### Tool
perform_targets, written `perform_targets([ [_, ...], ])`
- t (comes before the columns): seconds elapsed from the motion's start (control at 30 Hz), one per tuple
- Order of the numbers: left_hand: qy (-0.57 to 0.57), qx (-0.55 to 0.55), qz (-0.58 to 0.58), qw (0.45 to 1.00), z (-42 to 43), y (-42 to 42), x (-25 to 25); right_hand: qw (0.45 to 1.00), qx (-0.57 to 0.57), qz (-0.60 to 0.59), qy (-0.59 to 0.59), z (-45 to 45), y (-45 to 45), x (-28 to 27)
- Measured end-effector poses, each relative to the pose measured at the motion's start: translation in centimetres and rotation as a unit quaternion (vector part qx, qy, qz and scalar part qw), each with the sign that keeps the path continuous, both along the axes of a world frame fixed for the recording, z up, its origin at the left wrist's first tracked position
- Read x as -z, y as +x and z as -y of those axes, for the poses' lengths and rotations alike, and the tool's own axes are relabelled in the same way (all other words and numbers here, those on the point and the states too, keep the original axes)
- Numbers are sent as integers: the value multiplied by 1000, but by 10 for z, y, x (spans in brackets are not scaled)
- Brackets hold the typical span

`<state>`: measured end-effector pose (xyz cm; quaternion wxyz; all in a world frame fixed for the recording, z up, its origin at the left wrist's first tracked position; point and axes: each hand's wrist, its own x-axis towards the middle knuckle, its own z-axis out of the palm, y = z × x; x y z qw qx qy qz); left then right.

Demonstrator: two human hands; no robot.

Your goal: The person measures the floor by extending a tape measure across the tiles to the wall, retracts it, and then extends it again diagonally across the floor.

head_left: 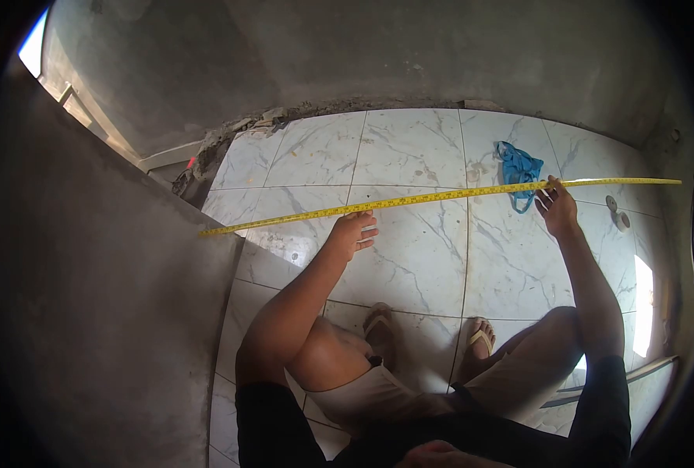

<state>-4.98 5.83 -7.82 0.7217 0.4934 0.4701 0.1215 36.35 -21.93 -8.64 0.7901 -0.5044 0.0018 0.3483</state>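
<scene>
A yellow tape measure blade (pixel 440 195) stretches across the view, from the edge of the grey wall at the left to near the right wall. My left hand (pixel 354 234) is at the blade's lower edge, left of the middle, its thumb and a finger at the tape and the other fingers apart. Farther right, my right hand (pixel 556 207) touches the blade with its fingertips, the fingers partly curled. A blue cloth or bag (pixel 520 165) lies on the tiles behind the blade, close to my right hand.
White marbled tiles (pixel 409 265) cover the floor. A grey wall (pixel 113 257) rises at the left, another (pixel 409 54) at the back with rubble (pixel 273 117) along its foot. Two small round objects (pixel 622 222) lie at the right. My sandalled feet (pixel 481 337) are below.
</scene>
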Motion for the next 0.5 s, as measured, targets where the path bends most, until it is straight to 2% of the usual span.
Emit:
perform_targets([
  [0.5,11,-94,144,985,-6,2,-19,998,67,-4,-9,5,10,4],
])
